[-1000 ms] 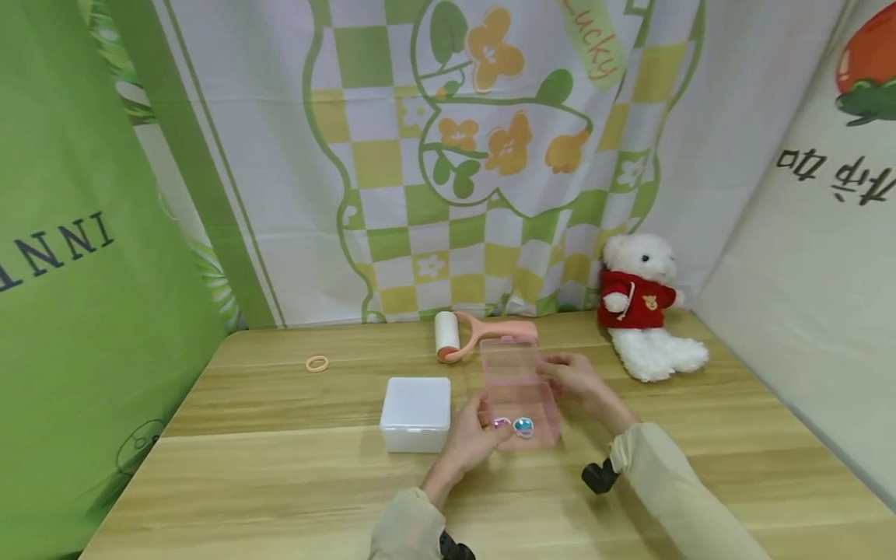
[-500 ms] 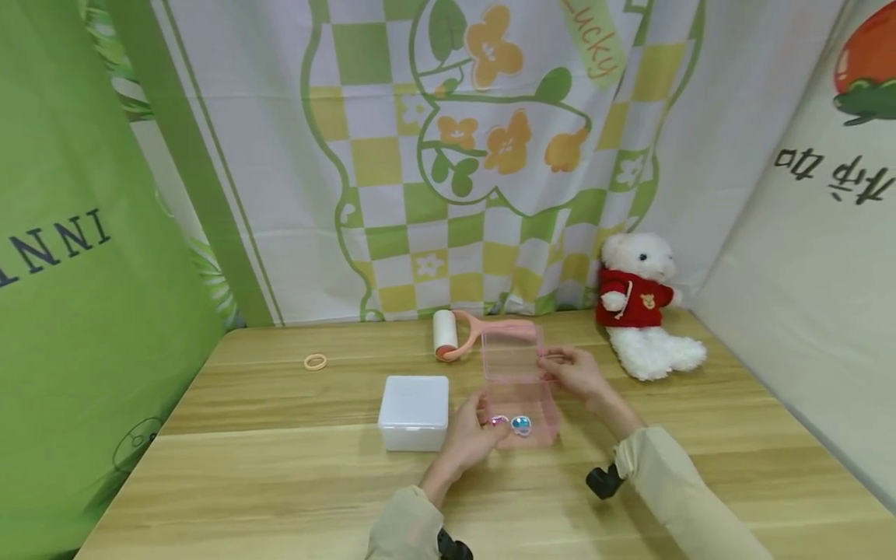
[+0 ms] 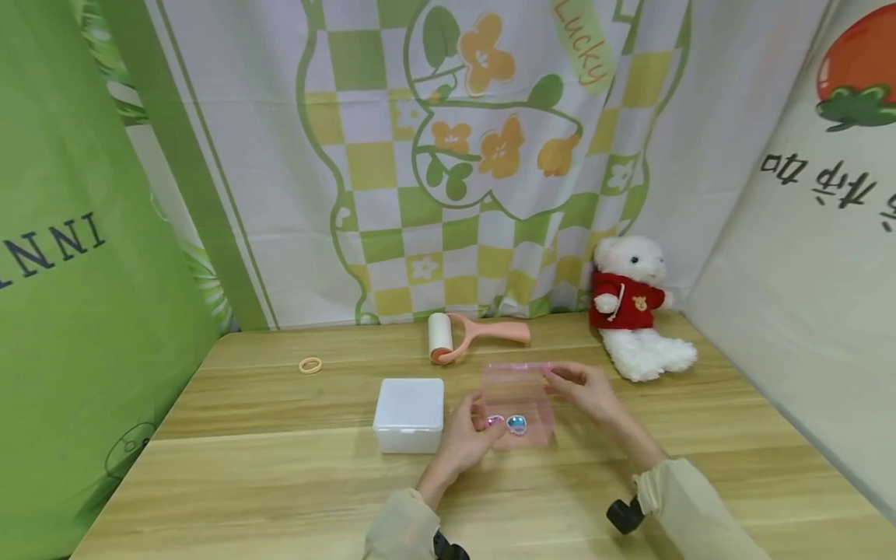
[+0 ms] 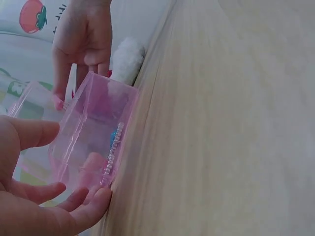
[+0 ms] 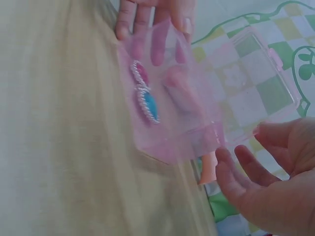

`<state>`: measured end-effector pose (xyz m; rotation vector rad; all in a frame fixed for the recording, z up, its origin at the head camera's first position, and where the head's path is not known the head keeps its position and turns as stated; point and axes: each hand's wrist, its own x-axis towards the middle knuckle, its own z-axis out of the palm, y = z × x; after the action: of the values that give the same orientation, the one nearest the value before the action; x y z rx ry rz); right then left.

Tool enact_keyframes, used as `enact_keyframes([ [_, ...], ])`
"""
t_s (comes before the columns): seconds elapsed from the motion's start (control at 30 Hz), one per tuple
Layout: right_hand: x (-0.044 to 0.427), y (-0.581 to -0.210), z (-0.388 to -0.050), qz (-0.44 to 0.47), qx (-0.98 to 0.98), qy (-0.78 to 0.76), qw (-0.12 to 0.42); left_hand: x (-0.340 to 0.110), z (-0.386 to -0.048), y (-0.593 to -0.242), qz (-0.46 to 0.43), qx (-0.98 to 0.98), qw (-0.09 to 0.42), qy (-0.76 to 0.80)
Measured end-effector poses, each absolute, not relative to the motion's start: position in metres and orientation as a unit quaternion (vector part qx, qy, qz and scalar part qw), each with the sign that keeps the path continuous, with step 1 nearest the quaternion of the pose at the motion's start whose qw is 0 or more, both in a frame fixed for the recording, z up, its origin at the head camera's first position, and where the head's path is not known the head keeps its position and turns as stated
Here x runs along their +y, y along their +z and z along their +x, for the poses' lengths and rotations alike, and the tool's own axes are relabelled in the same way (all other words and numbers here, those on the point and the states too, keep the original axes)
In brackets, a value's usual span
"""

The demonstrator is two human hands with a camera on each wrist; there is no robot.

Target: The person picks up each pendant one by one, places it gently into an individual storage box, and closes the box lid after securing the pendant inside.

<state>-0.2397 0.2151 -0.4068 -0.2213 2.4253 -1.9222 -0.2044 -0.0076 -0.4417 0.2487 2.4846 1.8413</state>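
Note:
A clear pink plastic box with a hinged lid stands on the table in front of both hands. Its lid is raised and leans forward over the box. Inside lie a blue gem with a beaded rim and a pink gem, partly hidden in the head view by the left thumb. My left hand holds the box at its left side, thumb in front and fingers behind. My right hand holds the lid's right edge at the fingertips; the thumb tip touches that edge in the right wrist view.
A white lidded box sits just left of the left hand. Behind the pink box lies a lint roller with a peach handle. A white teddy in a red hoodie sits back right. A small yellowish ring lies at the left.
The lid has swung up from lying back and now tips forward over the box, the right hand moving with it. The left hand has stayed on the box. The head view has shifted slightly.

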Motion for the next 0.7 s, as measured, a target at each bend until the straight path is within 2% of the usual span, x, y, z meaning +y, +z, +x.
enact_keyframes([
  [0.23,0.213,-0.413,-0.219,-0.045,0.706,-0.704,0.067,-0.005,-0.205,-0.437,0.054,0.776,0.018,0.628],
  [0.4,0.213,-0.417,-0.210,-0.055,0.707,-0.700,0.081,-0.005,-0.205,-0.432,0.040,0.745,0.025,0.666],
  [0.5,0.215,-0.424,-0.208,-0.064,0.718,-0.689,0.076,-0.006,-0.204,-0.432,0.057,0.735,0.026,0.675],
  [0.7,0.213,-0.431,-0.206,-0.042,0.764,-0.644,0.029,-0.008,-0.204,-0.437,0.098,0.753,0.012,0.650],
])
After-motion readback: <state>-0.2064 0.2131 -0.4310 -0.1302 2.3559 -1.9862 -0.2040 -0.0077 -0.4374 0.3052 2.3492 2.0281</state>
